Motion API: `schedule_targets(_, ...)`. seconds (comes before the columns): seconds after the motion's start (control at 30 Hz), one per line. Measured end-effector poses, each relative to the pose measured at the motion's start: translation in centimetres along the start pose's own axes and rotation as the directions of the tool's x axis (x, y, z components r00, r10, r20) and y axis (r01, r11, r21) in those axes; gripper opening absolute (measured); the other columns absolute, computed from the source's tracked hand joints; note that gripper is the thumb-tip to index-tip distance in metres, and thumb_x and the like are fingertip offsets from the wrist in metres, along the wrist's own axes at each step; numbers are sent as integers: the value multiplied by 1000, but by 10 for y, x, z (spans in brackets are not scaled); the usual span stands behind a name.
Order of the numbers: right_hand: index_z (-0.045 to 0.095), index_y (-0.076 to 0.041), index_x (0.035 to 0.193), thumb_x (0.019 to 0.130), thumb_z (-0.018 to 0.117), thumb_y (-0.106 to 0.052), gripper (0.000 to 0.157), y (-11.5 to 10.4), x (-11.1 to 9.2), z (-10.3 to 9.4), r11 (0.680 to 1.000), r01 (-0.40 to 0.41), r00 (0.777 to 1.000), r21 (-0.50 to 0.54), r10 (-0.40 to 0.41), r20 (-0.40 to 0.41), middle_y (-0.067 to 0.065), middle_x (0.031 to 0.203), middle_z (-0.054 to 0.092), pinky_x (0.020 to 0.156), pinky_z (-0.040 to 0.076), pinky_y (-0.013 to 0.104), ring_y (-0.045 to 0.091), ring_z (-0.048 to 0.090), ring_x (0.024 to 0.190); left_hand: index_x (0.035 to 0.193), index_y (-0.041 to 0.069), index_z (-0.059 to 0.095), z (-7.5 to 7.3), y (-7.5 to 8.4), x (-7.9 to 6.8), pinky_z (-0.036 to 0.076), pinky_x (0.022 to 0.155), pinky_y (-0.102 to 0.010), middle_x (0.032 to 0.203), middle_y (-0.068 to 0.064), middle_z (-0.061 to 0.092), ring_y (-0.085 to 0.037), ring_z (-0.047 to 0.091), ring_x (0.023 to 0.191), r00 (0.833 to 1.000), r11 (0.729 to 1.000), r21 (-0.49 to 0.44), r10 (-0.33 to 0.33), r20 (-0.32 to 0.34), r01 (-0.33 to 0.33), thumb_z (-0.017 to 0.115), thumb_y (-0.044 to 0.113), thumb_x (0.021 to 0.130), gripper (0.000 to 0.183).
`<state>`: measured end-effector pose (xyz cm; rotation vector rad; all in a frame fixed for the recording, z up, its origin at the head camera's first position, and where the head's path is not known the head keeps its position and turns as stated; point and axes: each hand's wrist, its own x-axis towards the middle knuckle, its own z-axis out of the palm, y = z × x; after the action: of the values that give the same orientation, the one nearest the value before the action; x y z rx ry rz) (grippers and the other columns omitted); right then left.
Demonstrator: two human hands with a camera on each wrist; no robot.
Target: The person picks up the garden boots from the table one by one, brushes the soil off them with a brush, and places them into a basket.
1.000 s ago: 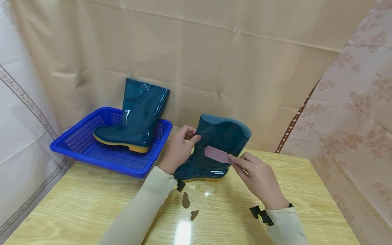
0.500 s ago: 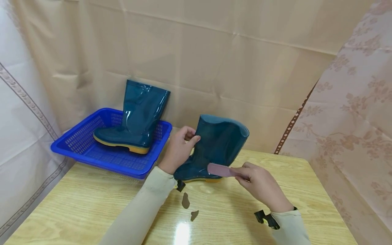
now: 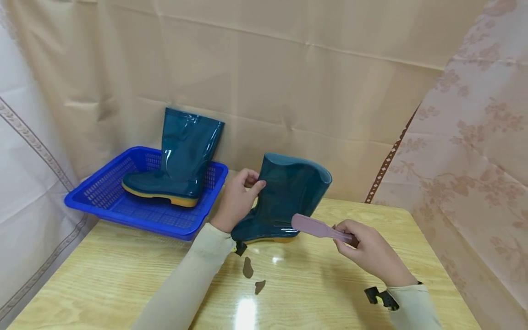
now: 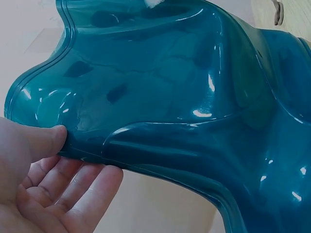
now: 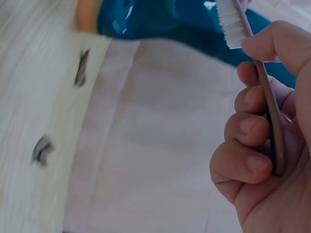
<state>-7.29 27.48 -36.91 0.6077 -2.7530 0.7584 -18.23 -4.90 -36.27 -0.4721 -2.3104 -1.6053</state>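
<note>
A teal rubber boot (image 3: 284,192) with a yellow sole stands on the table, its shaft leaning right. My left hand (image 3: 237,199) pinches the front edge of the shaft, thumb on the outer side, as the left wrist view shows on the boot (image 4: 160,82). Dark patches mark the shaft there. In my right hand (image 3: 371,250) is a pink brush (image 3: 311,225), gripped by its handle beside the boot's heel. Its white bristles (image 5: 231,24) show in the right wrist view; whether they touch the boot I cannot tell.
A second teal boot (image 3: 181,158) stands in a blue plastic basket (image 3: 136,224) at the left. Two brown, irregular flat pieces (image 3: 247,267) lie on the wooden table (image 3: 321,284) in front of the held boot. A beige curtain (image 3: 264,82) hangs behind.
My right hand has moved the brush down from the boot's shaft, then right and outward past the heel. The left hand keeps its grip on the boot.
</note>
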Motion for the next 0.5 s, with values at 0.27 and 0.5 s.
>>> schedule_targets(0.27,66,-22,94,91,74,-1,24,25,-17,-11,1000,14,997,11,-13,-73,-13,68,52,47,38,22,1,41,54,114,7,64,0,-2,0,55,90,-43,108,-8,68,-25,62,101,1000,1000,-10,-16,2,16,66,22,103,18)
schedule_targets(0.5,65,-19,93,93,71,-3,17,40,-27,-17,998,-53,991,-24,50,-120,-10,63,48,44,35,24,2,37,50,132,8,62,-1,-7,1,56,95,-45,120,-9,68,-25,63,110,997,999,-9,-30,67,31,64,23,105,31)
